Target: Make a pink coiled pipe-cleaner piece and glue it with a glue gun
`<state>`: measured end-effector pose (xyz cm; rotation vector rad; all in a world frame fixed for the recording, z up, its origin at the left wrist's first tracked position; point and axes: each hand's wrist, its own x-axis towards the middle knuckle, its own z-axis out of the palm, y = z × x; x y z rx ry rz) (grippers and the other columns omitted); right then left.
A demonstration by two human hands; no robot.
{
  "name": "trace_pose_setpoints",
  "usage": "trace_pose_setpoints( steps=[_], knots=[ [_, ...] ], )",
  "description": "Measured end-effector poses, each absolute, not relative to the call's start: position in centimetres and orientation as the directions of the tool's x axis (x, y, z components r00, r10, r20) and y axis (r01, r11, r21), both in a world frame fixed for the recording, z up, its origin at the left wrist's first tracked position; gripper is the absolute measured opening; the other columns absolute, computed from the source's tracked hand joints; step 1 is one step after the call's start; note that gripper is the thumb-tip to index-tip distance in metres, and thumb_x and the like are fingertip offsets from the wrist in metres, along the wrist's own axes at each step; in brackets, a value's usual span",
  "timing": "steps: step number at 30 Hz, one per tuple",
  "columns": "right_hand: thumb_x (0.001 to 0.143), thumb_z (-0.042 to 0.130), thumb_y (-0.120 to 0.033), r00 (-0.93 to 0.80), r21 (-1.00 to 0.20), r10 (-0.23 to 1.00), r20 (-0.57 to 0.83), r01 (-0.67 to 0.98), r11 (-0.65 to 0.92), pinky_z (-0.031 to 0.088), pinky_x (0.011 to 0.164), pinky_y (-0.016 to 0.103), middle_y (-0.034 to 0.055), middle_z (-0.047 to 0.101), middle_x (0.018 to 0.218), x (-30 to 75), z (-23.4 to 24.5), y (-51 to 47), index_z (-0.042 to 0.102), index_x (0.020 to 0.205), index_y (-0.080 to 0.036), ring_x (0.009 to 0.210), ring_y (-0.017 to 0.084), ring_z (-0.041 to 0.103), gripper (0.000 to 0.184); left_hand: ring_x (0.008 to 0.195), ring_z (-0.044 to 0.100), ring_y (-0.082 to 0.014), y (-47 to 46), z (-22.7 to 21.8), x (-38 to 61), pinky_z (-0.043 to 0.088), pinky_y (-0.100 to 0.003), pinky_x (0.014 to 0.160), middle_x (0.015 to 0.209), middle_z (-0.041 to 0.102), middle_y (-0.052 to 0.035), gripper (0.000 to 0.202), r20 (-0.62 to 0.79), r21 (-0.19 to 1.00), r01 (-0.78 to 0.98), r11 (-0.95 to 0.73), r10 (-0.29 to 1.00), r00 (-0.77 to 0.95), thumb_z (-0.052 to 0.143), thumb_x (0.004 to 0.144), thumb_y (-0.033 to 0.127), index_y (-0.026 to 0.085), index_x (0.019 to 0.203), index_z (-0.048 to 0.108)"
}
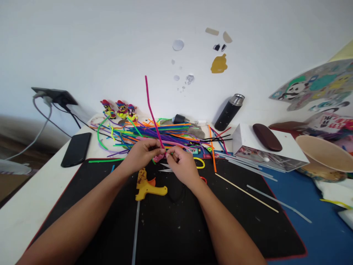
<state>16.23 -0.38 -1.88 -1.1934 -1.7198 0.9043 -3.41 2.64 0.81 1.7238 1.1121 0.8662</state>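
Both hands are pinching one pink pipe cleaner (151,106) at its lower end: left hand (140,154) and right hand (182,165) are touching at the fingertips, closed on it. It's standing almost upright above the mat's (176,228) far edge, top leaning left. Pile (154,133) of coloured ones is lying just behind the hands. Glue gun (147,186) is lying on the mat just below them. Phone (76,149) is sitting off to the left, flask (229,112) to the right.
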Motion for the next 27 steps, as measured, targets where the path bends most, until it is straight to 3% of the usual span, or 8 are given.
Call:
trace_pose_setpoints(
  steps=[5, 13, 18, 27],
  knots=[
    [0.094, 0.059, -0.026, -0.22, -0.831, 0.939, 0.262, 0.444, 0.336, 0.028, 0.058, 0.028, -0.0069, 0.044, 0.059, 16.2, -2.1, -0.4, 0.068, 0.089, -0.022, 0.054, 0.014, 0.043, 0.011, 0.064, 0.056, -0.014, 2.5, 0.8, -3.4, 0.041, -0.025, 0.063, 0.067, 0.065, 0.0016, 0.024, 0.121, 0.884, 0.387, -0.26, 0.929, 0.349, 0.072, 0.089, 0.036, 0.018, 0.074, 0.072],
    [0.098, 0.061, -0.04, -0.135, -0.957, 0.974, 0.184, 0.201, 0.208, 0.034, 0.053, 0.027, -0.0059, 0.048, 0.06, 15.9, -2.6, -0.1, 0.067, 0.093, -0.022, 0.052, 0.015, 0.045, 0.02, 0.06, 0.059, -0.0145, 2.4, 0.9, -2.6, 0.049, -0.027, 0.06, 0.068, 0.067, -0.0005, 0.039, -0.011, 0.992, 0.126, -0.029, 0.952, 0.305, 0.081, 0.083, 0.054, 0.017, 0.079, 0.069],
    [0.097, 0.064, -0.044, -0.144, -0.986, 0.98, 0.135, 0.074, 0.146, 0.036, 0.048, 0.026, -0.0071, 0.049, 0.058, 15.7, -2.7, -0.2, 0.066, 0.096, -0.022, 0.047, 0.013, 0.045, 0.022, 0.056, 0.057, -0.013, 2.1, 0.9, -2.1, 0.048, -0.026, 0.057, 0.065, 0.066, 0.0002, 0.042, -0.011, 0.998, 0.057, -0.003, 0.97, 0.241, 0.086, 0.078, 0.055, 0.017, 0.078, 0.068],
    [0.093, 0.065, -0.046, -0.104, -0.996, 0.99, 0.093, -0.008, 0.093, 0.035, 0.043, 0.025, -0.0077, 0.052, 0.055, 15.7, -2.4, -0.1, 0.064, 0.092, -0.022, 0.042, 0.012, 0.045, 0.024, 0.056, 0.058, -0.0141, 2.2, 0.4, -2.0, 0.048, -0.027, 0.056, 0.065, 0.068, -0.0014, 0.044, -0.004, 0.999, 0.052, -0.009, 0.971, 0.241, 0.087, 0.076, 0.057, 0.017, 0.077, 0.069]
  ],
)
